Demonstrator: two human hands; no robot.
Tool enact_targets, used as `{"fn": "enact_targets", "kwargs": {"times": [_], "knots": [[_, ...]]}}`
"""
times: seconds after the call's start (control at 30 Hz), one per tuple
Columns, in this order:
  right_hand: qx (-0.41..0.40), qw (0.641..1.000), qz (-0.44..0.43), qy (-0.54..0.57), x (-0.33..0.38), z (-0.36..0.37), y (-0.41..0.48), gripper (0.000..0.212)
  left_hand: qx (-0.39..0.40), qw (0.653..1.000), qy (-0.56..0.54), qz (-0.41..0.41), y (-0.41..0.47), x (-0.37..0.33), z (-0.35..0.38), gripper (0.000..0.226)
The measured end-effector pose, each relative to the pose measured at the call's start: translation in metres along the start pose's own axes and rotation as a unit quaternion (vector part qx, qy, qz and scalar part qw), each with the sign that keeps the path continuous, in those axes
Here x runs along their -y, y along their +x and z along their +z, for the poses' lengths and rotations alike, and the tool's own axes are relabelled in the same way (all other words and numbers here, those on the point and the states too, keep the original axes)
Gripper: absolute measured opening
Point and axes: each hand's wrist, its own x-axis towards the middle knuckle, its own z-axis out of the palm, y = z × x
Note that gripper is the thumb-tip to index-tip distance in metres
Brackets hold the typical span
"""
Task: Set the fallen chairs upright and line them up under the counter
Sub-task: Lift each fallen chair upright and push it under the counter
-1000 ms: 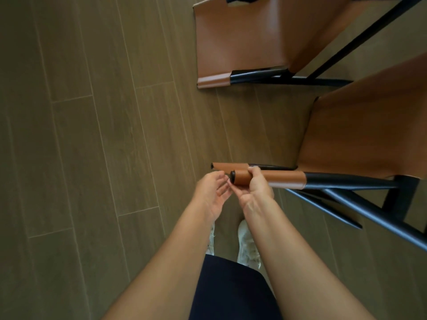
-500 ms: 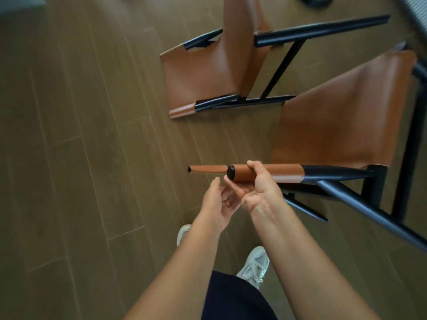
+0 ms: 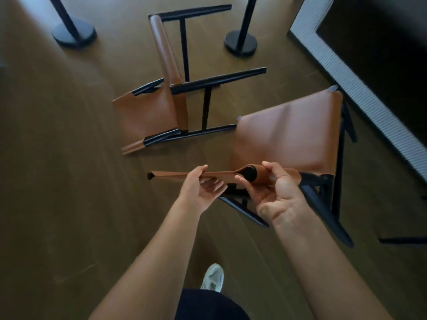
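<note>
Right grip [image 3: 277, 195] closed around the leather-wrapped end of the backrest rail, fingers curled over the top and thumb below, just beside the black end cap [image 3: 250, 173]; the hold is judged to be chosen because the rail is the highest firm part and gives leverage over the frame. Left grip [image 3: 198, 192] pinched on the thin upper edge of the backrest [image 3: 171, 174], thumb above and fingers beneath, probably to steady the slack leather and stop the frame from twisting. The near chair [image 3: 286, 135] is held in the middle of the scene, seat facing up and black legs spread to the right; whether every leg is down on the floor [image 3: 57, 158] cannot be told. The far chair [image 3: 147, 116] is seen lying on its side to the left, not yet dealt with. Two round black post bases [image 3: 74, 33] are noted at the far edge. A white ribbed panel [image 3: 346, 72] is seen far right, taken to be the desk front, near the held chair. One pale shoe [image 3: 213, 277] is seen at the near edge.
</note>
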Motion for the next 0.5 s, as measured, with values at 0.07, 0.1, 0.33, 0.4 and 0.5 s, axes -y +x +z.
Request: {"fn": "enact_targets", "kwargs": {"times": [0.07, 0.1, 0.33, 0.4, 0.5], "knots": [[0.004, 1.000, -0.018, 0.019, 0.027, -0.015, -0.011, 0.023, -0.001, 1.000, 0.024, 0.000, -0.005, 0.004, 0.025, 0.012], [0.005, 0.999, -0.026, 0.029, 0.042, -0.025, -0.016, 0.022, 0.004, 0.999, 0.045, -0.005, -0.008, 0.008, 0.039, 0.013], [-0.009, 0.993, -0.075, 0.092, 0.130, -0.099, -0.048, 0.023, 0.061, 0.987, 0.140, -0.045, -0.033, 0.049, 0.123, 0.026], [-0.019, 0.990, -0.083, 0.116, 0.154, -0.122, -0.052, 0.023, 0.081, 0.982, 0.166, -0.046, -0.039, 0.066, 0.149, 0.026], [-0.025, 0.985, -0.076, 0.150, 0.186, -0.156, -0.054, 0.027, 0.104, 0.972, 0.209, -0.033, -0.046, 0.093, 0.187, 0.028]]}}
